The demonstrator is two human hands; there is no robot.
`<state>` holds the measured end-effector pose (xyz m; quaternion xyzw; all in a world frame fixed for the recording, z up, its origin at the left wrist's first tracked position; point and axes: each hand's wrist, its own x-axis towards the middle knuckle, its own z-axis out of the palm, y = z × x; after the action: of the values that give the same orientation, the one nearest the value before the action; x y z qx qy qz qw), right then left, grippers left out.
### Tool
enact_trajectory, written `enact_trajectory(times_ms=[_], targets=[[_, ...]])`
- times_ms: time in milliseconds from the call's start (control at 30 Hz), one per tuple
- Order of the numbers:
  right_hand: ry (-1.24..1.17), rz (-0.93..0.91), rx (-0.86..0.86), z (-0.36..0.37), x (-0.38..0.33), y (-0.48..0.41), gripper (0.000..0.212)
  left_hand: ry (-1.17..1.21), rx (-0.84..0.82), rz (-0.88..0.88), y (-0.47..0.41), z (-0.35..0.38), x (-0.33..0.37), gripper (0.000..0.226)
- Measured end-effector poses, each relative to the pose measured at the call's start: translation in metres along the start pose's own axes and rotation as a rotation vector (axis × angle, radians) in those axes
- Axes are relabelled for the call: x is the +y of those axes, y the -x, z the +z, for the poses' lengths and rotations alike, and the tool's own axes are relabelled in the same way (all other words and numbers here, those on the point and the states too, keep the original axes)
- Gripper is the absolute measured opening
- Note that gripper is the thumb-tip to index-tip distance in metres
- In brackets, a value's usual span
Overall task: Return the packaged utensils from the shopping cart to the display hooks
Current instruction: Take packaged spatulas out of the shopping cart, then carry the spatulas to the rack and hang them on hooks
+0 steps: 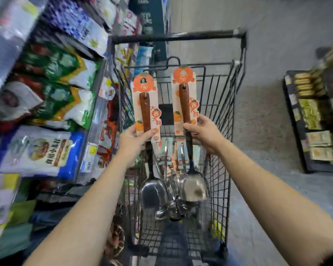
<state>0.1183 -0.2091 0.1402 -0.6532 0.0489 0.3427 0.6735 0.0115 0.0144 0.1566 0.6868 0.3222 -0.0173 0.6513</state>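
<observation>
Head view, near to far: steel blades hanging low over the wire shopping cart (225, 131); left hand (136, 138) pinching left packaged spatula (146, 112) at mid-handle, right hand (204, 131) likewise gripping right packaged spatula (185, 100). Long axes upright, orange card hang-holes uppermost, beyond the grips. More utensils (173, 160) below, blurred. Display hooks nowhere visible; shelf bags (52, 104) left, smeared.

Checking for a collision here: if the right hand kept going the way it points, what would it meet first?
Probably the shopping cart's far wire wall, beyond the spatula in the right hand; depth is unclear.
</observation>
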Motion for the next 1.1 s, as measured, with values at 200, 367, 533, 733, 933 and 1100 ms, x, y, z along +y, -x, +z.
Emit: enact_trajectory(times_ms=[200, 367, 533, 733, 933, 1100], targets=[[0.046, -0.125, -0.160, 0.013, -0.067, 0.033, 0.038, 0.052, 0.142, 0.136, 0.060, -0.013, 0.054, 0.024], [0.068, -0.226, -0.299, 0.026, -0.107, 0.069, 0.032, 0.067, 0.267, 0.227, 0.129, -0.022, 0.092, 0.024], [0.117, -0.299, -0.420, 0.053, -0.129, 0.112, 0.029, 0.095, 0.437, 0.308, 0.201, -0.038, 0.115, 0.013], [0.175, -0.401, -0.612, 0.105, -0.150, 0.170, 0.022, 0.153, 0.581, 0.367, 0.284, -0.066, 0.124, 0.026], [0.220, -0.483, -0.796, 0.167, -0.157, 0.229, 0.027, 0.204, 0.742, 0.390, 0.370, -0.100, 0.120, 0.035], [0.227, -0.499, -0.940, 0.226, -0.141, 0.293, 0.018, 0.174, 0.917, 0.394, 0.455, -0.128, 0.101, 0.018]])
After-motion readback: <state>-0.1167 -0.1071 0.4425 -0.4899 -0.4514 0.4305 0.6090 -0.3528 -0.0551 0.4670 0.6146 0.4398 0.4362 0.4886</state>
